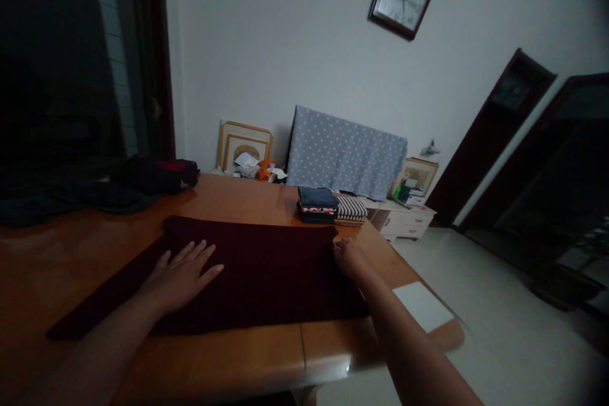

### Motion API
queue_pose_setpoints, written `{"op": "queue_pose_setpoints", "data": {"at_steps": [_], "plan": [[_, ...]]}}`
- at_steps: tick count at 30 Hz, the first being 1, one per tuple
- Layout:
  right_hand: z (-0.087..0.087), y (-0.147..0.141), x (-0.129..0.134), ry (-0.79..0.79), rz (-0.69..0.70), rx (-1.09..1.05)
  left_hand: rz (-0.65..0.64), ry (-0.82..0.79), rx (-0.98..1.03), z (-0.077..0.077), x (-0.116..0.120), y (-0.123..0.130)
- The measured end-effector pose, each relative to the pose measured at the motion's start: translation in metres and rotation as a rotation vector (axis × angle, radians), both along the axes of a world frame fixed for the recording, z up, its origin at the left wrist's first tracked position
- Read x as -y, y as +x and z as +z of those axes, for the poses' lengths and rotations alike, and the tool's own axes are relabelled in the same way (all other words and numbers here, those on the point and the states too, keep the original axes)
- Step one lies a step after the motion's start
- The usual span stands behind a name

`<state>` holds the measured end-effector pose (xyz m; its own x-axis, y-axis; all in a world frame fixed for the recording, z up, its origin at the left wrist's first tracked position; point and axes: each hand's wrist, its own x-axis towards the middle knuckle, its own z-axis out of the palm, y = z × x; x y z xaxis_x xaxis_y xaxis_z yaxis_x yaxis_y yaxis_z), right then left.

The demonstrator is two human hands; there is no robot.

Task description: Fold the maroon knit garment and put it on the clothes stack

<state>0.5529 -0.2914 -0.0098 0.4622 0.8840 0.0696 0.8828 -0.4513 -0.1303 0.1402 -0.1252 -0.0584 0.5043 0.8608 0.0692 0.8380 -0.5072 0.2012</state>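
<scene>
A dark maroon garment (271, 273) lies spread on the wooden table in front of me, with a sleeve-like part (109, 292) stretching toward the lower left. My left hand (183, 276) rests flat on its left side, palm down and fingers spread. At the garment's upper right corner, my right hand (349, 258) is closed, its fingers pinching the edge of the cloth. The dim light hides most of the garment's seams and details.
Beyond the garment stand two folded stacks of clothes, one topped with denim (318, 196), the other striped (351, 207). Dark clothes (152, 177) lie at the table's far left. A white sheet (423, 306) is near the right edge of the table (228, 355). A polka-dot cloth (347, 152) drapes something behind.
</scene>
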Motion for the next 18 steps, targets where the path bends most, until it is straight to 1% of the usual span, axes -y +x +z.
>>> {"op": "queue_pose_setpoints", "data": {"at_steps": [3, 5, 6, 9, 11, 14, 16, 18], "plan": [[0.002, -0.002, -0.029, 0.053, 0.040, 0.011, 0.010, -0.007, -0.022, 0.002, 0.003, 0.001], [-0.004, -0.003, -0.045, 0.057, 0.033, 0.014, 0.012, -0.006, -0.027, 0.004, 0.005, 0.001], [-0.008, -0.002, -0.050, 0.032, 0.017, 0.006, 0.013, -0.003, -0.025, 0.005, 0.006, 0.001], [-0.021, 0.006, -0.057, -0.094, -0.047, -0.049, 0.015, 0.008, -0.023, 0.006, 0.009, 0.001], [-0.026, 0.013, -0.059, -0.142, -0.070, -0.081, 0.016, 0.011, -0.027, 0.007, 0.010, 0.001], [-0.024, 0.019, -0.064, -0.144, -0.085, -0.082, 0.017, 0.006, -0.028, 0.009, 0.012, 0.001], [-0.019, 0.018, -0.071, -0.124, -0.088, -0.069, 0.022, -0.002, -0.027, 0.011, 0.013, 0.001], [-0.018, 0.016, -0.079, -0.094, -0.077, -0.056, 0.023, -0.009, -0.029, 0.014, 0.016, 0.002]]}}
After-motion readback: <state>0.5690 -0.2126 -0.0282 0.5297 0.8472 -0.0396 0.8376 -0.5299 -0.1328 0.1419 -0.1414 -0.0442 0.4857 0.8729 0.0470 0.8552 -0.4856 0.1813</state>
